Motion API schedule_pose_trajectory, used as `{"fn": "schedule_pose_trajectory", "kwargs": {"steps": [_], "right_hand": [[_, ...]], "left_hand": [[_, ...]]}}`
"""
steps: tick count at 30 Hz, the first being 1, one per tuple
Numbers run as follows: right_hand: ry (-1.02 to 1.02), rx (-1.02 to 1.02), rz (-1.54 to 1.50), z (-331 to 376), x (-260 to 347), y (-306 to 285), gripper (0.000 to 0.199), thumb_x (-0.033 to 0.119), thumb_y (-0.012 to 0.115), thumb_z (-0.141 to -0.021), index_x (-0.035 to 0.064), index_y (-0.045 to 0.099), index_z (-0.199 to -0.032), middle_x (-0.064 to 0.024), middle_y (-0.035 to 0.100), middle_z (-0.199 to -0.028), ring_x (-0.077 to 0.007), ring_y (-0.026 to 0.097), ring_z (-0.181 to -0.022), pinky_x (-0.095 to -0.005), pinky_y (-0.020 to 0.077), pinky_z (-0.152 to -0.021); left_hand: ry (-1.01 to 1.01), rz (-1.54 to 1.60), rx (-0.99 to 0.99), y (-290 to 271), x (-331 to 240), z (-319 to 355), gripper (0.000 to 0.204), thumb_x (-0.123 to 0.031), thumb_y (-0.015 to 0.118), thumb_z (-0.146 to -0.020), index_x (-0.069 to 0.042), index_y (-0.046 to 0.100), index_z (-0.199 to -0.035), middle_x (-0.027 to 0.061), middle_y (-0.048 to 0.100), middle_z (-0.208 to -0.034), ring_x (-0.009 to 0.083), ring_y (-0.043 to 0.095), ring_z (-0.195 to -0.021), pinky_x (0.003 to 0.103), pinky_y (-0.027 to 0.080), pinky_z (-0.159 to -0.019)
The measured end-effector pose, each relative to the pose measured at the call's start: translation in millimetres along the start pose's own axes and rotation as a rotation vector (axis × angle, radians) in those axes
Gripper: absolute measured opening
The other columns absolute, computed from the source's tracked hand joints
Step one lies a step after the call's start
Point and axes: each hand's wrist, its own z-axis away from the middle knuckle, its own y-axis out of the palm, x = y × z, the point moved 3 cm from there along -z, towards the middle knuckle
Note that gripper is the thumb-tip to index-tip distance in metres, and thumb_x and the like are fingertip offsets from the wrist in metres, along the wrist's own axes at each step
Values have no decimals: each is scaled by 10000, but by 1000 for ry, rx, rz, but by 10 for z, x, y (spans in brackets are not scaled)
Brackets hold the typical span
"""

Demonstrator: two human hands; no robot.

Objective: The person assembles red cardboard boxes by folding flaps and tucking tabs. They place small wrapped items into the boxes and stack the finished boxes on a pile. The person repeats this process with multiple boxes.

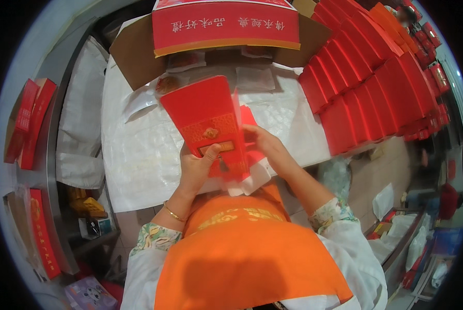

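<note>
A tall red carton [205,113] with a gold patterned band and a printed tassel is held up over the front edge of the table. My left hand [195,166] grips its lower left side, thumb pressed on the printed front. At the carton's right side is my right hand [270,147], its fingers bent against the red side panels and partly hidden by them. White inner flaps [253,179] stick out at the carton's lower end.
A white sheet [138,178] covers the table. At the far side stands a large open red cardboard box [226,26] with clear packets [255,78] near it. Rows of red cartons [365,98] are stacked at the right. A metal-edged shelf runs along the left.
</note>
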Motion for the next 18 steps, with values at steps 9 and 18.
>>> {"fn": "schedule_pose_trajectory", "kwargs": {"steps": [9, 18], "right_hand": [[-251, -182, 519, 35, 172, 279, 727, 144, 759, -799, -2, 364, -1391, -209, 573, -1247, -352, 610, -1097, -418, 481, -964], [-805, -230, 856, 112, 188, 676, 870, 142, 803, -647, 39, 395, -1408, -206, 487, -1352, -392, 488, -1222, -483, 419, -1000]], "left_hand": [[150, -436, -3, -1, -32, -47, 655, -105, 795, -752, -8, 444, -1297, 132, 631, -1129, 235, 636, -1027, 382, 527, -890], [-107, -1, 36, 58, 139, 206, 648, -159, 795, -777, -13, 494, -1331, 92, 614, -1205, 202, 601, -1103, 342, 505, -908]]}}
